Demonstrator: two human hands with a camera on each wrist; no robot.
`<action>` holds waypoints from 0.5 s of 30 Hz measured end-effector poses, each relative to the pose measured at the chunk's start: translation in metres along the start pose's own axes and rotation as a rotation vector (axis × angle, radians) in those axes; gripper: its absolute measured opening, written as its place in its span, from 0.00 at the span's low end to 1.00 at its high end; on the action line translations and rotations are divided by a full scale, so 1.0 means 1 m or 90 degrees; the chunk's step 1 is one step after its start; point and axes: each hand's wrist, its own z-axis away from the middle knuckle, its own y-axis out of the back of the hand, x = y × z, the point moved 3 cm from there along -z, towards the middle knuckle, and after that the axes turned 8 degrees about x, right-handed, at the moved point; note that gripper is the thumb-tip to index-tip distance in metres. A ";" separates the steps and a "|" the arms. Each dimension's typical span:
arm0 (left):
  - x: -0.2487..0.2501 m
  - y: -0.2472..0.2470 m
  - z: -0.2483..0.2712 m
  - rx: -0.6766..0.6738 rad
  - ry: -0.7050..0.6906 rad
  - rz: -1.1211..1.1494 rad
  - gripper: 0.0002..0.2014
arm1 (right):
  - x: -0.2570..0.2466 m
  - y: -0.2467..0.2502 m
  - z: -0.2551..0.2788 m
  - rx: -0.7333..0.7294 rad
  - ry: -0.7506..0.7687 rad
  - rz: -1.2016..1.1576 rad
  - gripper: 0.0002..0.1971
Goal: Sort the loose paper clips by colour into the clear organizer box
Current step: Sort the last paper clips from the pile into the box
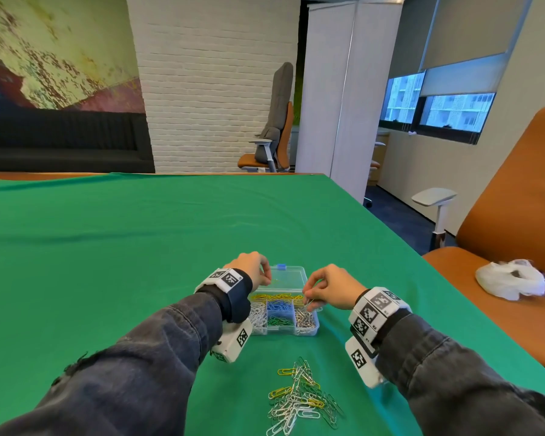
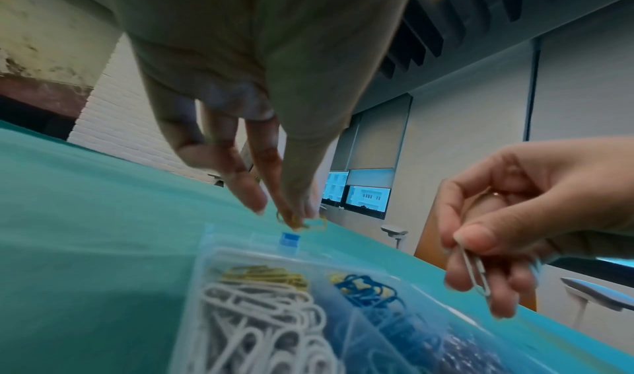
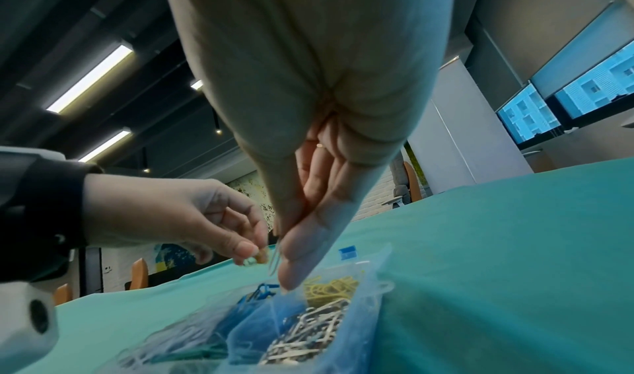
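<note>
The clear organizer box (image 1: pixel 310 331) lies open on the green cloth, its lid (image 1: pixel 291 280) flat behind it. Its compartments hold yellow (image 1: pixel 277 297), blue (image 1: pixel 279 306), green (image 1: pixel 280 321), white (image 1: pixel 258 314) and silver clips (image 1: pixel 305 320). My left hand (image 1: pixel 253 272) hovers over the box's far left and pinches a yellow clip (image 2: pixel 301 224). My right hand (image 1: pixel 324 291) hovers over the silver compartment, pinching a silver clip (image 2: pixel 475 271) that hangs down. A loose pile of mixed clips (image 1: pixel 301 401) lies in front of the box, near me.
The green cloth (image 1: pixel 139 247) covers the whole table, with its right edge close to the box side. An orange chair (image 1: pixel 516 231) with a crumpled white bag (image 1: pixel 513 278) on its seat stands to the right of the table.
</note>
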 end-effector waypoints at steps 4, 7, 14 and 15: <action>-0.008 0.002 0.003 -0.007 0.003 0.028 0.06 | -0.009 -0.011 0.002 0.008 -0.004 -0.020 0.03; -0.013 0.016 0.008 0.046 0.010 0.062 0.06 | -0.019 -0.024 0.000 0.012 0.040 0.020 0.03; -0.017 0.025 0.052 -0.073 0.040 -0.059 0.14 | -0.045 -0.056 -0.005 0.021 0.118 0.121 0.07; -0.015 0.025 0.060 -0.082 0.040 -0.066 0.13 | -0.046 -0.055 -0.003 0.030 0.125 0.146 0.08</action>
